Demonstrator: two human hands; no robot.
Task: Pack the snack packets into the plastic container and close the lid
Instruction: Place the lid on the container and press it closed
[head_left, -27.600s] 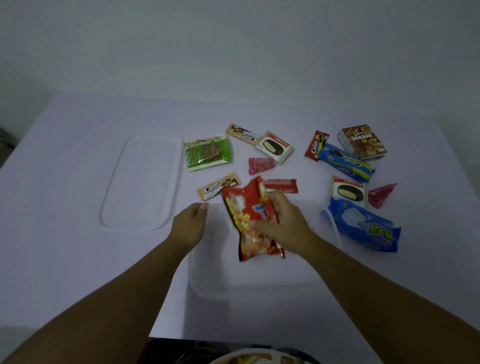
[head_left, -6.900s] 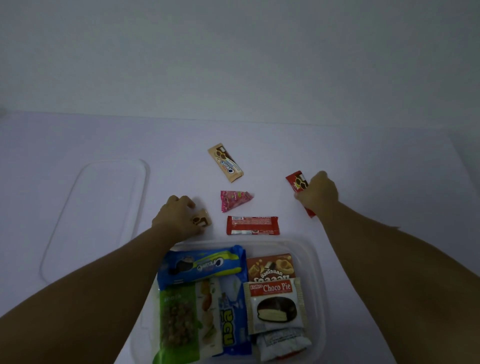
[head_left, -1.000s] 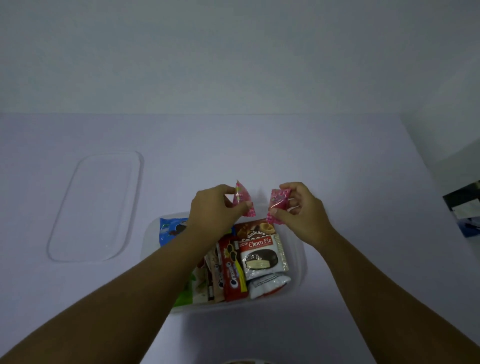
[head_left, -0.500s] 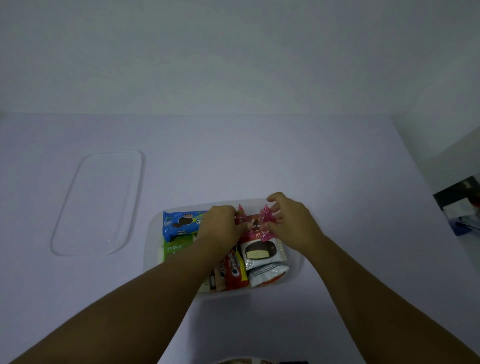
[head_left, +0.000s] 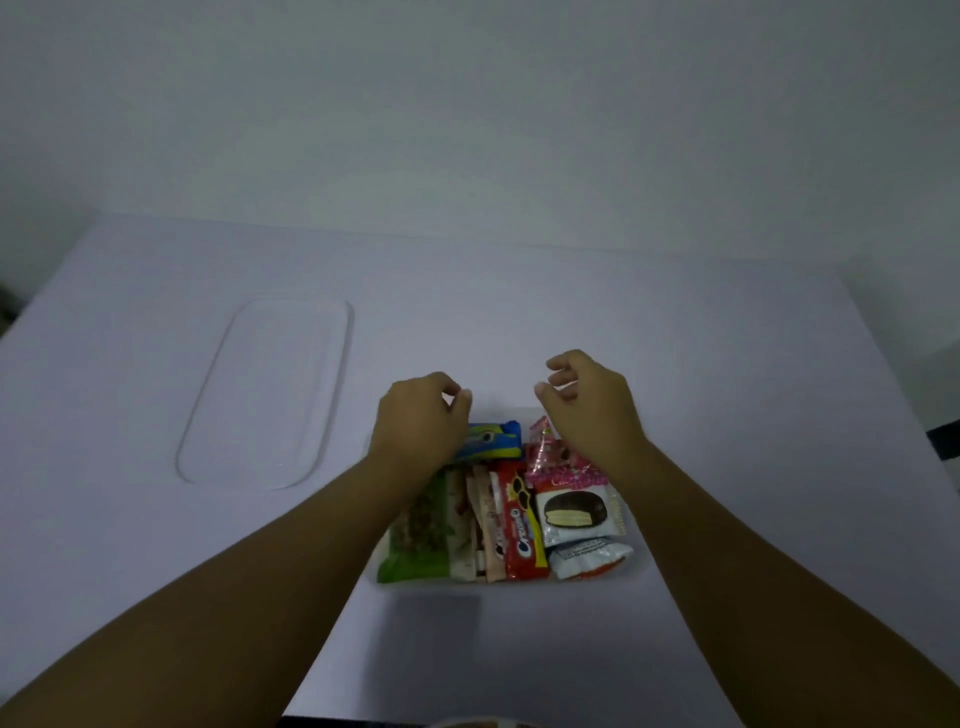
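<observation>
The clear plastic container (head_left: 636, 564) sits in front of me, filled with snack packets: a green packet (head_left: 418, 535), a red cookie packet (head_left: 522, 525), a Choco Pie packet (head_left: 574, 512), a blue cookie packet (head_left: 493, 440) and pink candy packets (head_left: 548, 452) on top at the far end. My left hand (head_left: 423, 421) hovers over the container's far left corner, fingers loosely curled, holding nothing. My right hand (head_left: 589, 408) hovers over the far right corner, fingers apart and empty. The clear lid (head_left: 270, 389) lies flat on the table to the left.
A pale table (head_left: 675, 338) carries everything, with a wall behind it. The table's right edge drops off near a dark object (head_left: 945, 441).
Both hands have let go of the pink candy packets, which now lie in the container, and have lifted up and apart.
</observation>
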